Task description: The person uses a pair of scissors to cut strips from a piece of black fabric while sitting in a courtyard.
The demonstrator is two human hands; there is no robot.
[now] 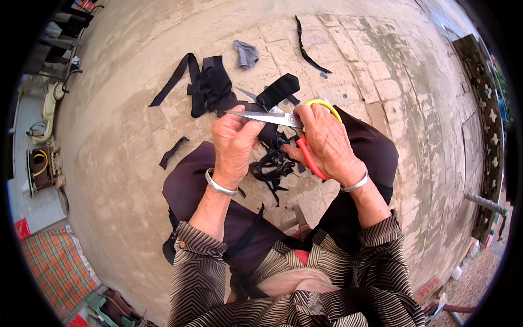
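My right hand grips a pair of scissors with one yellow and one red handle. The blades point left and stand apart, with a piece of black cloth between or beside them; exactly how it lies there is hard to tell. Close to the lower blade, my left hand is closed, thumb against fingers, on dark cloth that is partly hidden behind the blade and fingers. Below the hands, between my knees, a tangle of thin black cloth scraps lies on the ground.
More black cloth lies ahead on the paved ground, near a grey cloth and a long black strip. A checked cloth is at lower left. A low wall and a metal rod stand right.
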